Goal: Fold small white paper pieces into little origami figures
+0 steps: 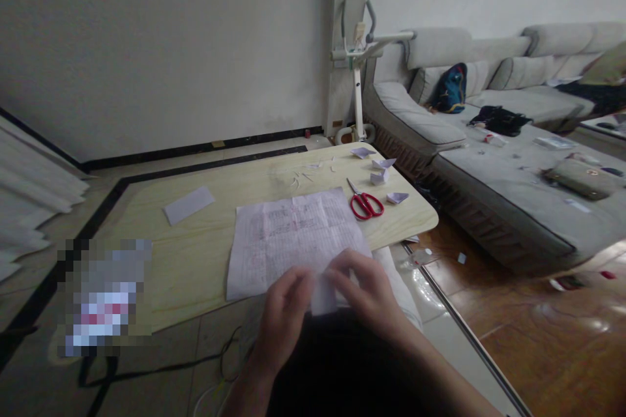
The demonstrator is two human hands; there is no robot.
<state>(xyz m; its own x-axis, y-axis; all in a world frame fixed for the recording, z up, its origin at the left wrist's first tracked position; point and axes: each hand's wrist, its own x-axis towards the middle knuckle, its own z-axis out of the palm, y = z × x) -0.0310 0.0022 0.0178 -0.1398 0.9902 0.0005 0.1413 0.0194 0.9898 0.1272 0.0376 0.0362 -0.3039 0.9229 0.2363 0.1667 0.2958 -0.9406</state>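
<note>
A small piece of white paper (323, 296) is pinched between my two hands, close to my body at the table's near edge. My left hand (288, 303) grips its left side, and my right hand (364, 283) has its fingers at the upper right of it. The hands and the paper are slightly blurred. Just beyond them lies a large creased sheet (293, 228) covered in print. Red-handled scissors (364, 202) rest at that sheet's right, blades pointing away from me. Several folded paper shapes stand near the right end, one of them a boat-like piece (398, 198).
Thin paper scraps (303, 176) lie toward the far side of the pale wooden table (195, 267). A folded white paper (190, 205) is at the left, above a pixelated item (105, 300). A grey sofa (528, 195) with bags on it stands to the right; cables (195, 361) trail on the floor.
</note>
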